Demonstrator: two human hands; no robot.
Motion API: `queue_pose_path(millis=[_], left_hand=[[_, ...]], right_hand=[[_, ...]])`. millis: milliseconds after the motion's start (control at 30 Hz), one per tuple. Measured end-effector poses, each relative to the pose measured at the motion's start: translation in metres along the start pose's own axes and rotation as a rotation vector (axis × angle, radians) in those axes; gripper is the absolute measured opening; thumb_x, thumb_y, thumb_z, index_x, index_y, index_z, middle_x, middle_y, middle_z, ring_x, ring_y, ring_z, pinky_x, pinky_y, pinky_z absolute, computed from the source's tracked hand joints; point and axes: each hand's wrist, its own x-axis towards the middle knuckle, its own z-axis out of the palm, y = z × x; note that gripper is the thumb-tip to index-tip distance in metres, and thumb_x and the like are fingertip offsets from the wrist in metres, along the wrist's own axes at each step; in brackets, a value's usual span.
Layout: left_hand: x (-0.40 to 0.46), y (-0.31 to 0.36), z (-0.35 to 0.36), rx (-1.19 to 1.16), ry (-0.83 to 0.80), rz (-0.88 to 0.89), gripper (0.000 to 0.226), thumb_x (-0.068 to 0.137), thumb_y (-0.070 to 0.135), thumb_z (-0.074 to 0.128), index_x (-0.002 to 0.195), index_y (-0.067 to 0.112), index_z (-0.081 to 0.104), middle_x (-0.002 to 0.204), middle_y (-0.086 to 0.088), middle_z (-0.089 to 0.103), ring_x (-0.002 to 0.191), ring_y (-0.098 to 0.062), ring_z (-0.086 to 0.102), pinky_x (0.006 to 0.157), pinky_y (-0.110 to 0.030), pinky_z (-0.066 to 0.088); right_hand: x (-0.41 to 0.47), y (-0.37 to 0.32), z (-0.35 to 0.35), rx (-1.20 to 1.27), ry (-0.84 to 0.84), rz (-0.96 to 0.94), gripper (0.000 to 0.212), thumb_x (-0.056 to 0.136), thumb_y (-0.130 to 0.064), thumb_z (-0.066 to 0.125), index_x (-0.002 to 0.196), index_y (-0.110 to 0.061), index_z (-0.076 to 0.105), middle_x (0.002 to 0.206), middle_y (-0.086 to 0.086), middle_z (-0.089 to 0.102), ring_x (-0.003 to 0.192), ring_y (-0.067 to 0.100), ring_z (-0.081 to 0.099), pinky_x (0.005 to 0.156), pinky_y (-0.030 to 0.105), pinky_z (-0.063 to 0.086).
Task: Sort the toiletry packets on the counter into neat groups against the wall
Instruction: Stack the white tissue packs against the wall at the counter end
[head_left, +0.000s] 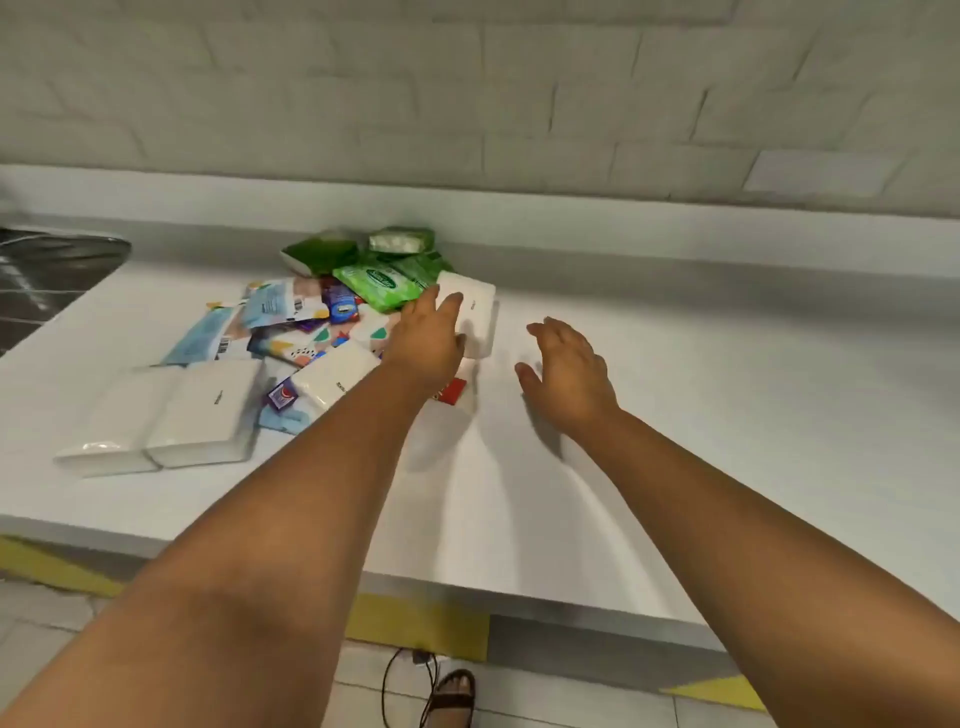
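Wall (467, 104): pale tiles, seen along the far side of the counter (727, 415). Counter white, w/ a low upstand at the back. Sink (47, 275), steel, seen at far left edge, partly cut off.

Packets are heaped left of centre, loose pile, not grouped. Two white packs (171, 415) lie side by side at near left, touching. A third white pack (332, 376) lies tilted just right of them, partly under the left forearm. Blue packets (208, 332) and patterned ones overlap in the middle of the heap. Green packs (374, 260) are found at the back, closest to the wall; one bright green wipes pack (379, 283) lies in front of the darker ones. A small red item (452, 391) is seen near the left wrist; type can't be told.

Left hand (428, 338): fingers extended, laid flat on a white pack (475, 312) at the right edge of the heap, thumb at its near end; no curl round it is seen. That pack sits just beside the wipes pack.

Right hand (569, 369): open, fingers relaxed and spread, nothing held, over bare counter right of the pack, apart from it. Contact w/ counter can't be told
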Motion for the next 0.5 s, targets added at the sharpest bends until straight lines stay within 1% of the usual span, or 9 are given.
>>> queue_pose_path(millis=[100,167,200,267,333,400,500], left_hand=[[0.025,-0.018,-0.002,0.010,-0.095,-0.023,0.062,0.090,0.022,0.059,0.145,0.020,0.030,0.154,-0.015,0.020,0.137,-0.037,0.028,0.110,-0.046,0.031],[0.044,-0.030,0.000,-0.006,-0.184,-0.006,0.068,0.086,0.022,0.066,0.145,0.018,0.031,0.152,-0.016,0.025,0.135,-0.036,0.033,0.109,-0.042,0.031],[0.053,-0.034,0.004,-0.016,-0.214,0.019,0.070,0.084,0.022,0.068,0.144,0.016,0.034,0.149,-0.015,0.030,0.133,-0.033,0.037,0.107,-0.038,0.032],[0.064,-0.037,0.006,-0.013,-0.229,0.083,0.066,0.080,0.021,0.072,0.139,0.013,0.043,0.142,-0.012,0.042,0.127,-0.027,0.044,0.103,-0.031,0.034],[0.074,-0.038,0.010,-0.019,-0.230,0.134,0.060,0.078,0.021,0.075,0.132,0.012,0.051,0.136,-0.010,0.049,0.121,-0.025,0.050,0.099,-0.030,0.038],[0.082,-0.036,0.014,-0.038,-0.249,0.177,0.059,0.077,0.022,0.077,0.130,0.011,0.054,0.133,-0.010,0.053,0.117,-0.026,0.053,0.096,-0.030,0.041],[0.093,-0.029,0.019,-0.066,-0.266,0.211,0.058,0.076,0.021,0.077,0.129,0.010,0.056,0.133,-0.010,0.055,0.117,-0.026,0.054,0.097,-0.030,0.041]], right_hand=[[0.020,-0.009,0.013,0.011,-0.021,-0.004,0.054,0.095,-0.033,0.052,0.144,-0.020,0.035,0.155,0.002,0.028,0.142,0.021,0.023,0.113,0.042,0.025],[0.037,-0.015,0.025,0.035,-0.051,0.005,0.054,0.095,-0.031,0.053,0.144,-0.020,0.034,0.154,0.002,0.028,0.142,0.021,0.025,0.114,0.040,0.025],[0.046,-0.016,0.032,0.047,-0.058,0.002,0.055,0.094,-0.030,0.054,0.145,-0.020,0.034,0.154,0.002,0.029,0.142,0.021,0.025,0.115,0.039,0.025],[0.060,-0.017,0.042,0.075,-0.072,-0.020,0.057,0.093,-0.030,0.056,0.145,-0.020,0.034,0.155,0.002,0.029,0.142,0.020,0.025,0.115,0.034,0.023],[0.069,-0.016,0.052,0.078,-0.096,-0.057,0.059,0.092,-0.028,0.057,0.146,-0.019,0.034,0.155,0.001,0.029,0.142,0.020,0.025,0.115,0.031,0.021],[0.075,-0.013,0.059,0.070,-0.105,-0.062,0.056,0.093,-0.025,0.057,0.145,-0.016,0.036,0.154,0.003,0.029,0.142,0.021,0.024,0.115,0.029,0.019],[0.077,-0.006,0.059,0.057,-0.054,-0.040,0.048,0.096,-0.019,0.051,0.143,-0.013,0.040,0.153,0.006,0.031,0.142,0.024,0.024,0.115,0.029,0.018]])
